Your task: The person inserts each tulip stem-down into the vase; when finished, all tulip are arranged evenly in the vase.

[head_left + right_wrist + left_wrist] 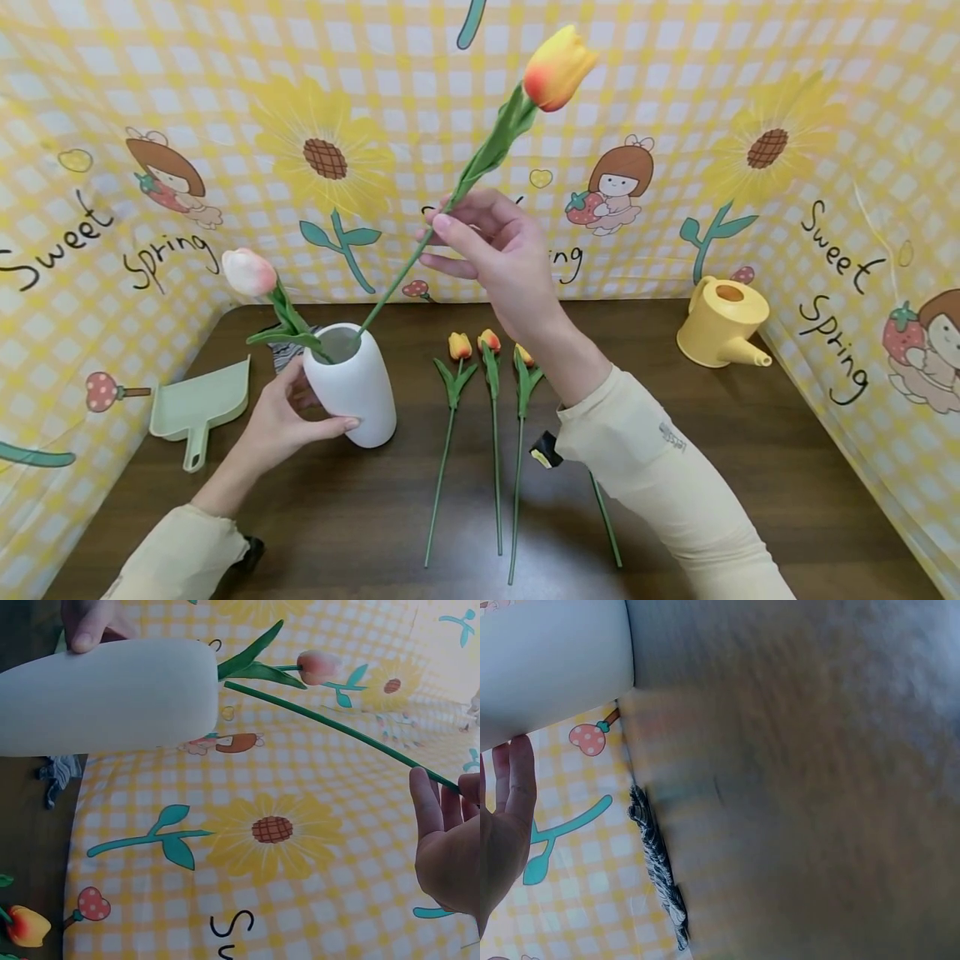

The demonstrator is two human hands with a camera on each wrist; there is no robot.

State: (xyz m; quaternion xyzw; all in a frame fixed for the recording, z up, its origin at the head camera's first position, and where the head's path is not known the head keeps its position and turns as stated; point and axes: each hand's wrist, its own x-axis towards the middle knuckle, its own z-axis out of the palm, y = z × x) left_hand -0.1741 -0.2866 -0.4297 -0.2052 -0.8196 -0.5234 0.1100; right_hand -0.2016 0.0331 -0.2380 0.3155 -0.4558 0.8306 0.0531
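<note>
A white vase (pixel 352 392) leans slightly in my left hand (pixel 281 421), which grips its lower side with thumb in front. One pink-white tulip (pixel 251 273) stands in the vase, tilted left. My right hand (pixel 510 258) pinches the green stem of a yellow-orange tulip (pixel 558 71) between thumb and fingers. Its lower stem end is at the vase mouth; in the right wrist view the stem (pixel 337 727) ends just by the rim of the vase (pixel 150 697). The left wrist view shows my fingers (pixel 521 772) against the vase (pixel 551 667).
Several tulips (pixel 453 392) lie on the brown table (pixel 337 517), one partly under my right forearm. A yellow watering can (pixel 720 325) stands at the back right, a pale green dustpan (pixel 198 404) at the left. A grey patterned cloth (pixel 287 354) lies behind the vase.
</note>
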